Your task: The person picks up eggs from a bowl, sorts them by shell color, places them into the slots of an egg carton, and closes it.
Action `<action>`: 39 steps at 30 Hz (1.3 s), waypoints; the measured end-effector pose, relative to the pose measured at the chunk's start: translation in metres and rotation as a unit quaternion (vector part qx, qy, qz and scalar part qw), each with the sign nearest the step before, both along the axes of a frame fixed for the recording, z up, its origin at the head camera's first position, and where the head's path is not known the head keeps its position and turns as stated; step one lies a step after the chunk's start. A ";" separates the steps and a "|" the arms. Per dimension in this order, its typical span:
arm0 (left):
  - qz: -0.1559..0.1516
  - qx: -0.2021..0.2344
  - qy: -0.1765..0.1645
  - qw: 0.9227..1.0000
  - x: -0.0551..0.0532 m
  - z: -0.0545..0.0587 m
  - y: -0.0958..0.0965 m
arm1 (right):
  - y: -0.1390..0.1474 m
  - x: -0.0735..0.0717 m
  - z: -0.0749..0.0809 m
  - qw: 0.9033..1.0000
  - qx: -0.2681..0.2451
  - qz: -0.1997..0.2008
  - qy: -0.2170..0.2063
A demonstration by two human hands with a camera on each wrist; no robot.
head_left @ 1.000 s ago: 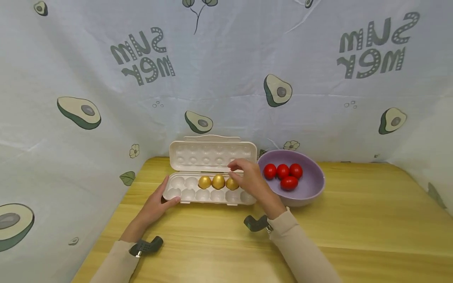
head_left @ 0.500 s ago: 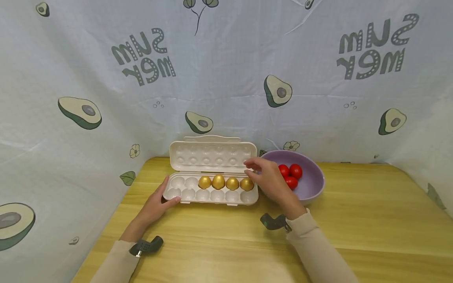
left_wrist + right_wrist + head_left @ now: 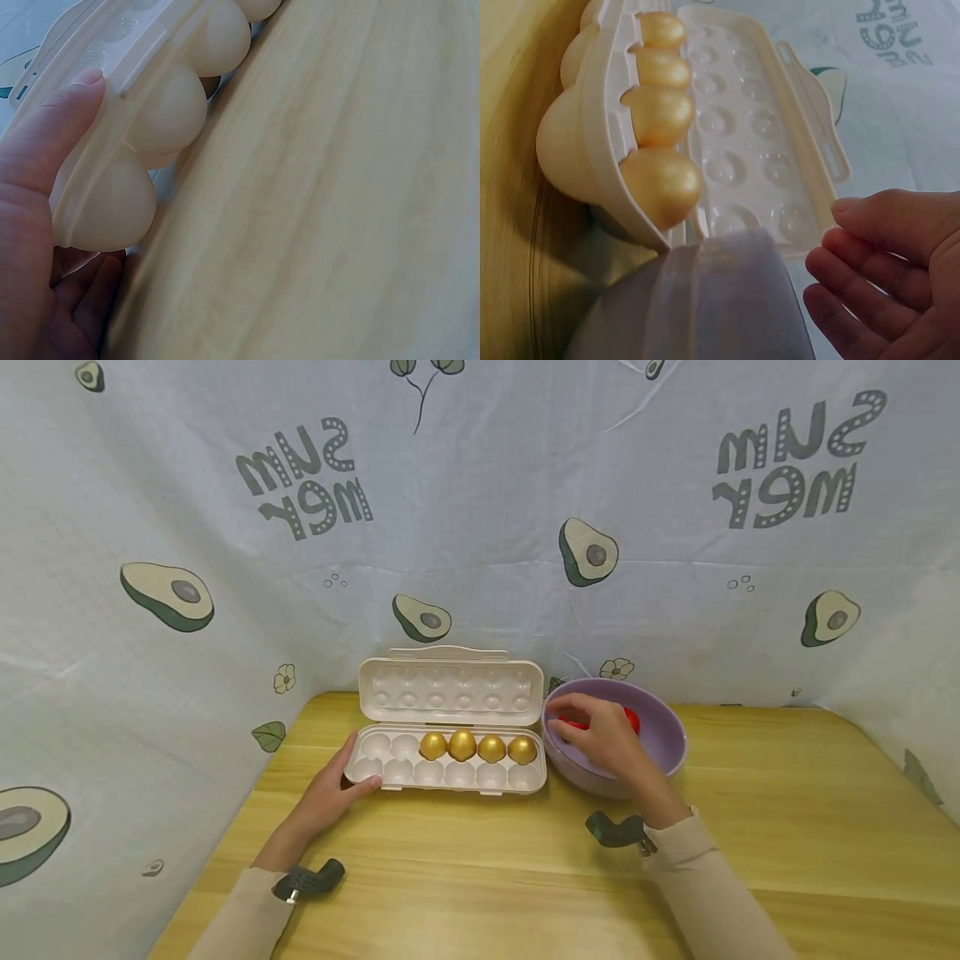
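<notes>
A cream egg carton [image 3: 384,762] lies with its lid [image 3: 452,690] raised at the back. Several golden eggs [image 3: 492,748] fill the right part of its back row; the front cups hold nothing. My left hand [image 3: 324,800] grips the carton's left end, and in the left wrist view its thumb [image 3: 64,124] presses on the rim. Above the purple bowl [image 3: 663,731] hovers my right hand [image 3: 609,739], fingers loosely bent. The right wrist view shows nothing between its thumb and fingertips [image 3: 817,262]. Red round things [image 3: 632,718] in the bowl are mostly hidden behind this hand.
Both carton and bowl stand on a wooden table [image 3: 465,868], the bowl close beside the carton's right end. A white cloth [image 3: 480,527] printed with avocados hangs behind and to the left of the table.
My right hand has moved right from the carton to over the bowl. The golden egg at the right end, earlier hidden by the hand, now shows. My left hand stays in place.
</notes>
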State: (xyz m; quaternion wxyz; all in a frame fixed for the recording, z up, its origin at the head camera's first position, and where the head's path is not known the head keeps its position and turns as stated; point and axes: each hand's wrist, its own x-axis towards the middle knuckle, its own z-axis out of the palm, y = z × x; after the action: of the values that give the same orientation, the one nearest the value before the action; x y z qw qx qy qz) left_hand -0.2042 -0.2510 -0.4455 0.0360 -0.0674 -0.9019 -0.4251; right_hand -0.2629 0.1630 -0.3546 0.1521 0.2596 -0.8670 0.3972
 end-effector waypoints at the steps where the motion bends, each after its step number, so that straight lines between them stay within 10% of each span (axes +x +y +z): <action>1: 0.000 0.000 0.000 1.000 0.000 0.000 0.000 | 0.002 0.000 0.000 1.000 0.004 -0.003 0.000; 39: -0.003 -0.005 0.002 1.000 0.000 0.000 -0.001 | 0.066 -0.009 0.003 0.991 0.090 -0.034 -0.088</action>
State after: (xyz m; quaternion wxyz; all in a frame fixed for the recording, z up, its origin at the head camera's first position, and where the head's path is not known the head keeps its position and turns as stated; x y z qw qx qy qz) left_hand -0.2045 -0.2517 -0.4450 0.0363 -0.0715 -0.9037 -0.4206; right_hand -0.2722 0.2287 -0.3518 0.0647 0.2069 -0.9175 0.3334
